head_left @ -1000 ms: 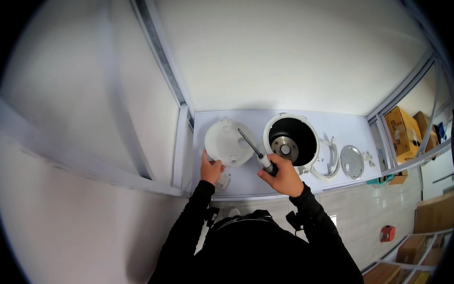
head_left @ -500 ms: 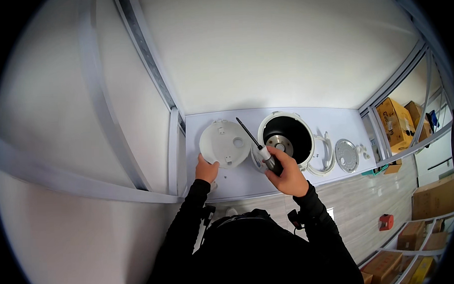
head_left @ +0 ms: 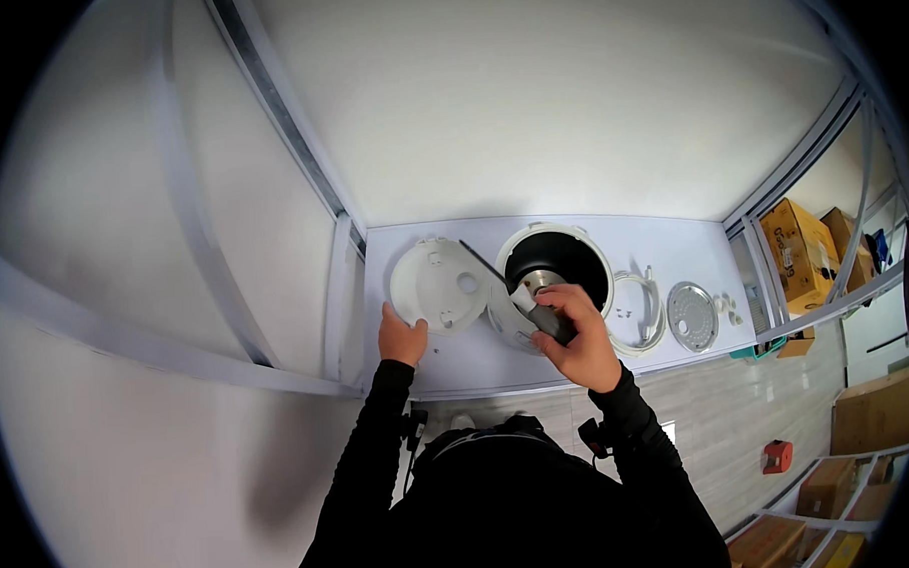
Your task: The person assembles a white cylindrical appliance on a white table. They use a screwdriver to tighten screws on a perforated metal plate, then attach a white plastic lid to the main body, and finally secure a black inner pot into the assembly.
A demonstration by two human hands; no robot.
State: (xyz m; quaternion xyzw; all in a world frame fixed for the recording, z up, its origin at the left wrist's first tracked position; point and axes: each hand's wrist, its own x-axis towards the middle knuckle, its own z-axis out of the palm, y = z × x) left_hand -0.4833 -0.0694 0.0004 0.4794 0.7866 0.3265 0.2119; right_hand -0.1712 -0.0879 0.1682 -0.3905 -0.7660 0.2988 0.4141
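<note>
My left hand (head_left: 403, 338) is closed on the near left edge of a round white plastic cover (head_left: 435, 290), thumb on its surface. The cover lies on the table, its moulded inner side and a round hole showing. In my right hand (head_left: 584, 342) is a screwdriver (head_left: 549, 321) with a dark grip, a pale collar and a long dark shaft. Its shaft slants up and left, the tip apart from the cover. Behind that hand stands a white round cooker body (head_left: 550, 228) with a black interior and metal centre. Another white part (head_left: 509, 324) is partly hidden in front of it.
Right of the cooker lie a coiled white cable (head_left: 660, 322), a perforated metal disc (head_left: 693, 316) and several small pale parts (head_left: 726, 305). Tiny screws are scattered on the white table (head_left: 663, 232). Frame posts and a wall enclose it; cardboard boxes (head_left: 802, 257) stand beyond the right end.
The view has shifted slightly. My right hand has moved a little right relative to the cooker, the screwdriver still in it. My left hand stays at the cover's edge.
</note>
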